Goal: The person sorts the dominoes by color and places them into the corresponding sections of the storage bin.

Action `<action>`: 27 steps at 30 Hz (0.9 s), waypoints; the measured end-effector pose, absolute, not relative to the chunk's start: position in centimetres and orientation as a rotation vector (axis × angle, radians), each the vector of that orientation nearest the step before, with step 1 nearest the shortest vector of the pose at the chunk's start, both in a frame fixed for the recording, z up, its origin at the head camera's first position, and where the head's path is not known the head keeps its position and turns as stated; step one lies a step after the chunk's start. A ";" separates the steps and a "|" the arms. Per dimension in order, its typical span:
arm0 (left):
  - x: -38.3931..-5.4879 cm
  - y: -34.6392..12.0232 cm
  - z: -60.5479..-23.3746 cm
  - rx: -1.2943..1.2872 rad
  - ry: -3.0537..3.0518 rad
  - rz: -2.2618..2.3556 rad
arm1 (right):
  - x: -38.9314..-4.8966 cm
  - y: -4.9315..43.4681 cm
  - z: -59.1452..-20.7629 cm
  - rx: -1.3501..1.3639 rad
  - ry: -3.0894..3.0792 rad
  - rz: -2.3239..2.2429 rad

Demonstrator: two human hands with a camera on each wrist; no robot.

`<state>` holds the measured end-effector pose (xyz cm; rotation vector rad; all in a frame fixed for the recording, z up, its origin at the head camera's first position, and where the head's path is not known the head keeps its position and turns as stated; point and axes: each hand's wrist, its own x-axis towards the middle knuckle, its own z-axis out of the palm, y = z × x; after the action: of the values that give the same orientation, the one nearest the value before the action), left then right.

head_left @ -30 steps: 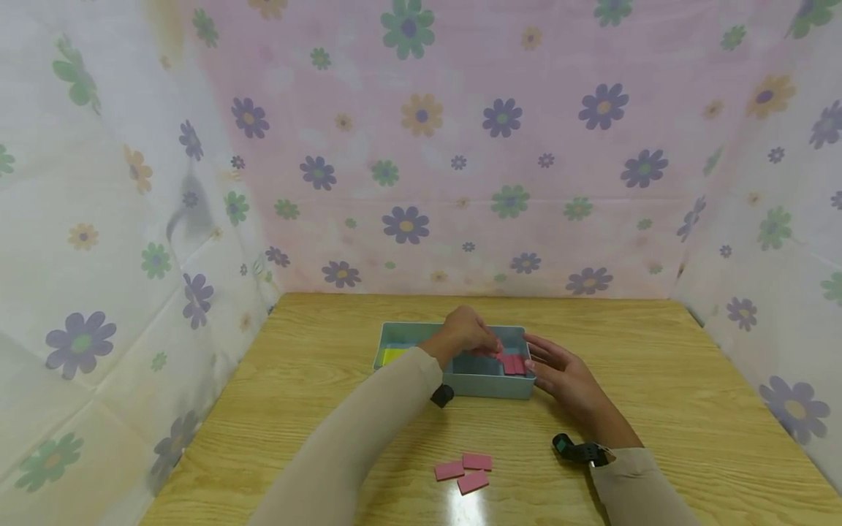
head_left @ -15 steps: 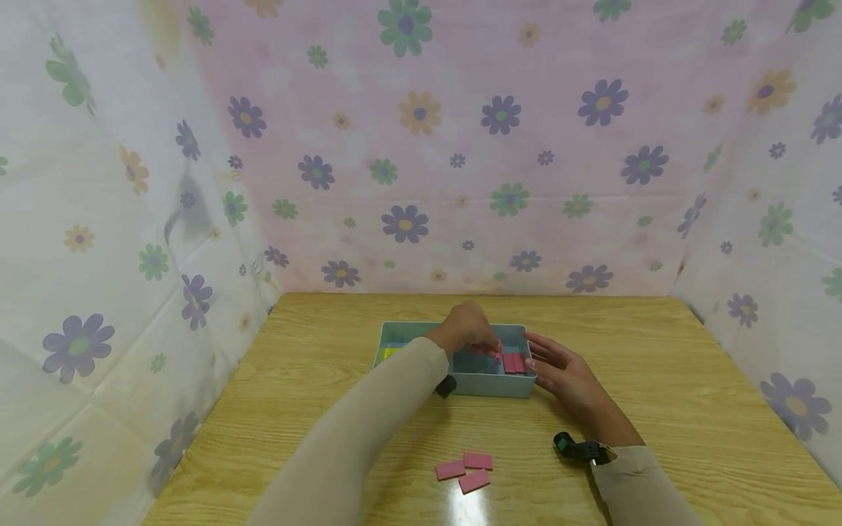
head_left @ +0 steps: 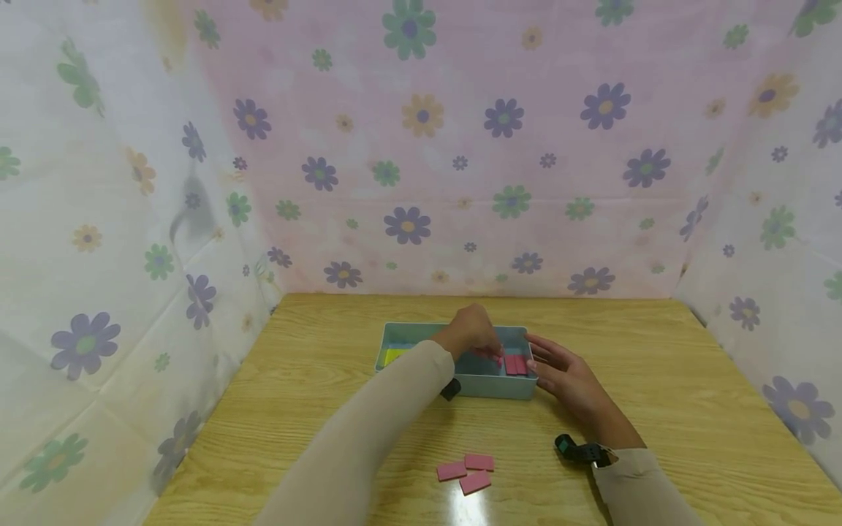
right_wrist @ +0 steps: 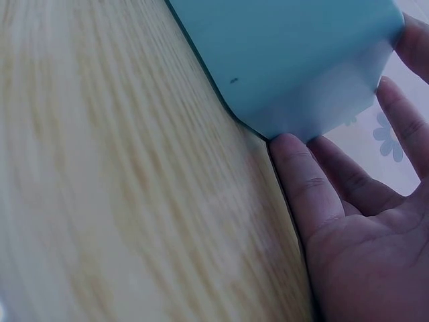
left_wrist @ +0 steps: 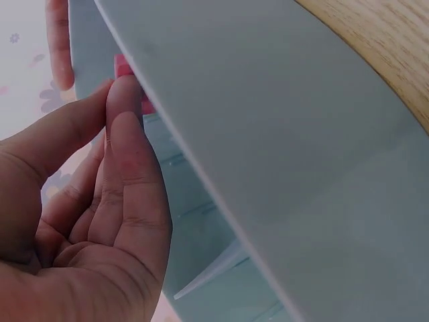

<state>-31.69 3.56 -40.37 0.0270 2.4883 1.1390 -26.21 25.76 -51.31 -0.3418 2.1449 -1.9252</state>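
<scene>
A pale blue-green box (head_left: 493,386) with inner compartments stands on the table. My left hand (head_left: 472,330) reaches down into it, thumb and fingers pinching a small pink tile (left_wrist: 121,66); the fingertips cover much of that tile in the left wrist view. Beside those fingertips, pink tiles (head_left: 516,364) lie side by side in the right compartment. My right hand (head_left: 571,376) rests against the box's right end, fingers fairly straight and spread; the right wrist view shows fingertips touching the box's outer wall (right_wrist: 301,74). Something yellow (head_left: 395,355) lies in the left compartment, partly hidden by my left sleeve.
Three loose pink tiles (head_left: 465,471) lie on the wooden table (head_left: 316,380) nearer to me, in front of the box. Flower-patterned cloth (head_left: 460,146) encloses the table at the back and both sides. A black wrist camera (head_left: 579,450) sits on my right wrist.
My left hand has shifted slightly right and lower inside the box, its pinched tile nearer the right compartment's tiles. The right hand stays against the box's end.
</scene>
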 end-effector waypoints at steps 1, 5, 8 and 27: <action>-31.6 3.5 -40.3 0.029 2.492 1.136 | -26.2 25.8 -51.3 -0.344 2.145 -1.927; -31.8 3.6 -40.4 0.034 2.482 1.137 | -26.2 25.8 -51.3 -0.357 2.136 -1.935; -32.1 3.6 -40.7 0.044 2.500 1.107 | -26.1 25.8 -51.2 -0.355 2.126 -1.941; -30.5 3.2 -40.3 0.092 2.216 1.024 | -26.2 25.8 -51.2 -0.362 2.121 -1.935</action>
<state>-30.51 3.25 -40.33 0.0921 2.2159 1.0245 -26.22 25.81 -51.16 -0.3620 2.1213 -1.9353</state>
